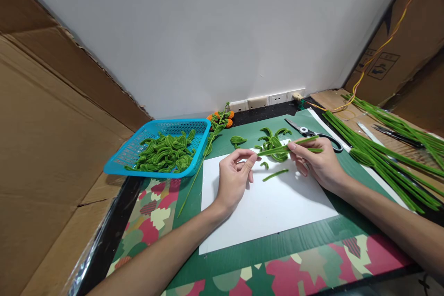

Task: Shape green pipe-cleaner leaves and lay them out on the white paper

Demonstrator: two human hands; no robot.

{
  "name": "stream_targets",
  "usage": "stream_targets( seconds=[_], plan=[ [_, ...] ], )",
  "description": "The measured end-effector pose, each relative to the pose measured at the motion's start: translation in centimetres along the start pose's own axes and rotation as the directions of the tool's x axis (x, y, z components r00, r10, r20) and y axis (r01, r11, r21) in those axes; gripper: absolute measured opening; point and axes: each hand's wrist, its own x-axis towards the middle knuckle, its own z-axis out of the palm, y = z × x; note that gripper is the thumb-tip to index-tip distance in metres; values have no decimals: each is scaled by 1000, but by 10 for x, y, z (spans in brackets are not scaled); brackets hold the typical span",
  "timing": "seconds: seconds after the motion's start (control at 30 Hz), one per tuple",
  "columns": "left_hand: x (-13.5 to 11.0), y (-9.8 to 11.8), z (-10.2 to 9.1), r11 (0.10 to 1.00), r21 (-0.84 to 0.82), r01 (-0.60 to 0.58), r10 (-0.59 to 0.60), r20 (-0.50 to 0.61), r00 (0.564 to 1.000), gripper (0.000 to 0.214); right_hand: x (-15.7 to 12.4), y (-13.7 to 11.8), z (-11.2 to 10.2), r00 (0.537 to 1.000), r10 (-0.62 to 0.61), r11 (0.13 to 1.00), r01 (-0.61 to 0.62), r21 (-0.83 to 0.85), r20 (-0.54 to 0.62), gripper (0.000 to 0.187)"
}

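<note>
Above a white sheet (pixel 263 217), my two hands hold green pipe cleaners (pixel 277 150) stretched between them. My left hand (pixel 234 178) pinches one end between thumb and fingertips. Closed around the other part is my right hand (pixel 319 162), where two strands stick out past the fingers. Just behind the hands lies a pile of curled green pipe-cleaner pieces (pixel 268 136), partly hidden by them. A short straight piece (pixel 275 175) and a small curled piece (pixel 264 165) rest on the sheet. One leaf-shaped piece (pixel 237 140) lies beyond my left hand.
A blue basket (pixel 156 125) of green pipe-cleaner leaves stands at left, beside a stem with orange flowers (pixel 229 122). Scissors (pixel 303 130) lie behind my right hand. Long green pipe cleaners (pixel 374 157) spread at right. A wall with sockets (pixel 277 98) and cardboard border the table.
</note>
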Motion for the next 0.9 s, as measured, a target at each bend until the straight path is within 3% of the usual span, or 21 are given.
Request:
stream_targets(
  seconds=[0.13, 0.3, 0.6, 0.73, 0.9],
  plan=[
    [-1, 2, 1, 999, -13, 30, -29, 27, 999, 32, 2, -6, -1, 1000, -9, 994, 9, 112, -7, 23],
    [-2, 5, 1, 999, -36, 21, -18, 68, 998, 32, -2, -9, 3, 984, -5, 994, -14, 107, 180, 20],
    [-1, 3, 1, 1000, -6, -15, 15, 8, 1000, 31, 0, -3, 6, 996, 68, 991, -75, 112, 61, 25],
    [-4, 5, 2, 1000, 14, -3, 3, 46, 999, 29, 0, -10, 9, 995, 95, 981, -91, 169, -17, 37],
    [-10, 8, 3, 998, 67, 9, -18, 132, 991, 28, -1, -14, 11, 989, 146, 953, -138, 270, -9, 43]
  ],
)
